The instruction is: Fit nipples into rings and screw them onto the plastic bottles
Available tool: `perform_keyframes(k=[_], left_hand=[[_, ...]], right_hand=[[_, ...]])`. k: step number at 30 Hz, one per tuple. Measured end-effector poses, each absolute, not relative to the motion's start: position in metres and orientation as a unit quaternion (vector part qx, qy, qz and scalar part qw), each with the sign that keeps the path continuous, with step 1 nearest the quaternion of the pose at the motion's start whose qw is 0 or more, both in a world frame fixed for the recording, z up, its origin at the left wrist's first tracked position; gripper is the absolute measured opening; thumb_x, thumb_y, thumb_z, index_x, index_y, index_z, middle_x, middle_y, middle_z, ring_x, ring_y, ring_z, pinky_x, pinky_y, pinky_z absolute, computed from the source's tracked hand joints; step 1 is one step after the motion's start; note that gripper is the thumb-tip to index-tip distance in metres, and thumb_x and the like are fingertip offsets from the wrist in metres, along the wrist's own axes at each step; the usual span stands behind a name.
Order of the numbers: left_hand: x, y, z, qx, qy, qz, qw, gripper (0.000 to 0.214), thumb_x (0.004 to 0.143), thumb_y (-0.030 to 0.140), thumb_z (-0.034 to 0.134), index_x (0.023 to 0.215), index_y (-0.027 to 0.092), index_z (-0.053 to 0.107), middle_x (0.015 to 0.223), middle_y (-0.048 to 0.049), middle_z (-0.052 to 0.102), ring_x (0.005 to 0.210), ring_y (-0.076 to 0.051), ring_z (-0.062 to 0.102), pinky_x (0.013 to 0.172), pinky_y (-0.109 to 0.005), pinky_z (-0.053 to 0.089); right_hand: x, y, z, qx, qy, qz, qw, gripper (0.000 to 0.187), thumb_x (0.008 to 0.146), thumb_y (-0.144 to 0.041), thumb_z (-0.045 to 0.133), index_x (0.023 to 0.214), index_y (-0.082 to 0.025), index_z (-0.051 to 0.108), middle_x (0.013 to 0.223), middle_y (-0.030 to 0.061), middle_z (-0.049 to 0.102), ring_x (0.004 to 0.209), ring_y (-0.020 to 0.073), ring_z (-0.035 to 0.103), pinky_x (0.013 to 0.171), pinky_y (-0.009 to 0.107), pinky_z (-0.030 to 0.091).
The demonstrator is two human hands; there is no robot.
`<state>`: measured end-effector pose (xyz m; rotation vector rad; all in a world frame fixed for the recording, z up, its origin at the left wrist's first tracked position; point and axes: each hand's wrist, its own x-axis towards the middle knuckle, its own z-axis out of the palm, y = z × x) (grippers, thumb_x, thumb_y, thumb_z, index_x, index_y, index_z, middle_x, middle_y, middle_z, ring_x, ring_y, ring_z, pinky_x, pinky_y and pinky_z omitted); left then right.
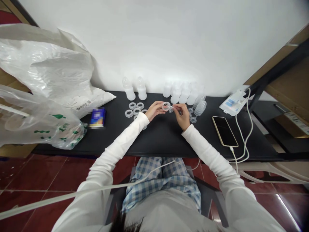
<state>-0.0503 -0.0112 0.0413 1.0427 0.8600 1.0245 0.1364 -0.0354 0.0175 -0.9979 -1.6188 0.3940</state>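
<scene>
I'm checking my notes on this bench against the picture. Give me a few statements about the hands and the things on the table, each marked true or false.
1. The left hand holds a clear plastic ring. True.
2. The phone lies left of both hands. False: it lies to the right, with a white cable plugged in.
3. Loose rings lie on the black table beside the left hand. True.
4. The right hand rests flat on the phone. False: it is raised near the ring, fingers pinched on a small clear piece.
5. Clear bottles stand along the wall. True.
</scene>
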Motion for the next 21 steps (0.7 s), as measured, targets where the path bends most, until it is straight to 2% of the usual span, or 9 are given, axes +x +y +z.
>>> perform_keyframes(k=[6,9,12,15,18,21], left_hand=[[-0.042,-0.019,0.03,0.499,0.343,0.459,0.65,0.029,0.083,0.036,0.071,0.105,0.021,0.059,0.098,-0.0025,0.073,0.095,-0.016,0.072,0.093,-0.034,0.055],[-0.038,-0.021,0.025,0.523,0.355,0.472,0.614,0.036,0.078,0.033,0.077,0.108,0.022,0.062,0.098,-0.001,0.07,0.093,-0.014,0.071,0.094,-0.033,0.055],[-0.035,-0.022,0.02,0.541,0.373,0.476,0.584,0.042,0.072,0.031,0.083,0.107,0.02,0.062,0.086,0.0019,0.066,0.079,-0.012,0.07,0.088,-0.032,0.058],[-0.033,-0.022,0.018,0.539,0.37,0.482,0.583,0.041,0.074,0.036,0.083,0.103,0.018,0.061,0.08,0.0025,0.064,0.074,-0.013,0.07,0.081,-0.032,0.059],[-0.032,-0.024,0.019,0.542,0.37,0.502,0.564,0.039,0.075,0.039,0.082,0.099,0.017,0.06,0.078,0.0026,0.064,0.069,-0.012,0.07,0.072,-0.027,0.058],[-0.034,-0.025,0.021,0.55,0.379,0.513,0.539,0.036,0.076,0.041,0.081,0.095,0.018,0.061,0.073,0.0041,0.062,0.064,-0.01,0.068,0.064,-0.023,0.055]], right_hand=[[0.132,-0.036,0.018,-0.447,-0.691,0.164,0.544,0.025,0.095,-0.045,0.056,0.101,-0.022,0.065,0.096,0.0066,0.065,0.081,0.0175,0.061,0.075,0.036,0.054],[0.129,-0.036,0.017,-0.461,-0.687,0.15,0.54,0.021,0.094,-0.041,0.058,0.099,-0.021,0.063,0.092,0.0049,0.064,0.072,0.0151,0.055,0.072,0.034,0.052],[0.127,-0.035,0.013,-0.488,-0.673,0.128,0.541,0.02,0.092,-0.041,0.06,0.097,-0.022,0.061,0.09,0.0036,0.062,0.072,0.0146,0.053,0.071,0.032,0.05],[0.125,-0.033,0.011,-0.508,-0.655,0.12,0.547,0.027,0.09,-0.046,0.063,0.102,-0.022,0.06,0.091,0.0032,0.058,0.073,0.0143,0.052,0.068,0.031,0.048],[0.123,-0.033,0.011,-0.497,-0.663,0.17,0.534,0.038,0.09,-0.054,0.06,0.111,-0.022,0.059,0.095,0.0039,0.059,0.071,0.0134,0.052,0.064,0.03,0.047],[0.121,-0.035,0.013,-0.466,-0.671,0.257,0.516,0.041,0.092,-0.06,0.054,0.107,-0.022,0.061,0.086,0.0024,0.062,0.071,0.0141,0.055,0.065,0.03,0.047]])
